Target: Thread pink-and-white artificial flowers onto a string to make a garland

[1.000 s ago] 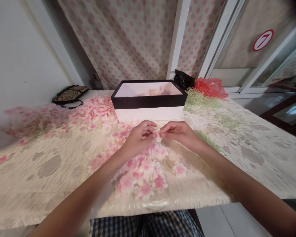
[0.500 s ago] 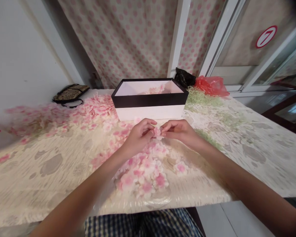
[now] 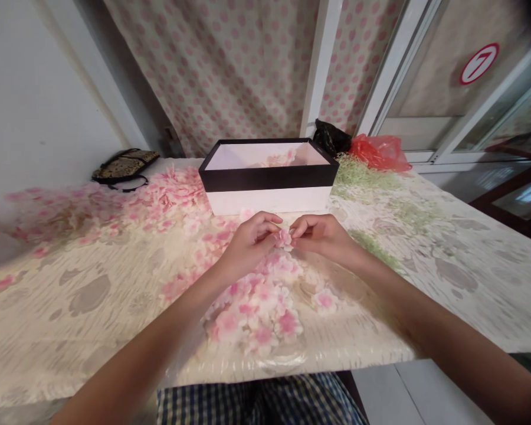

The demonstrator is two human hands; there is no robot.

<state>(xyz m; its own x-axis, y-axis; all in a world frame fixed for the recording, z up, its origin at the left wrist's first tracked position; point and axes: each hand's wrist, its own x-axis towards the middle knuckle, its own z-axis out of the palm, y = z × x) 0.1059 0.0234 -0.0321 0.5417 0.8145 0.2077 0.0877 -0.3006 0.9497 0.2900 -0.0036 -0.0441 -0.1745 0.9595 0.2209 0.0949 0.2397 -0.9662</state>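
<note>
Between my two hands is a small pink artificial flower (image 3: 284,239), held just above the table. My left hand (image 3: 257,237) is closed, pinching the flower's left side between thumb and fingers. From the other side my right hand (image 3: 317,234) pinches its right edge. Below them lies a loose pile of pink and white artificial flowers (image 3: 262,301), and one single flower (image 3: 325,300) rests to the right of that pile. Just beyond my hands stands an open white box with a black rim (image 3: 268,180), with some pink flowers (image 3: 279,159) inside.
More pink flowers (image 3: 168,192) spread along the left of the patterned tablecloth (image 3: 88,295). Green shredded filler (image 3: 365,177) lies right of the box, near a red plastic bag (image 3: 378,152) and a black bag (image 3: 331,137). A patterned pouch (image 3: 126,164) sits at the back left.
Both hands stay in nearly the same place. The flower between them now shows its petals more openly, and the right fingers have shifted slightly on its edge.
</note>
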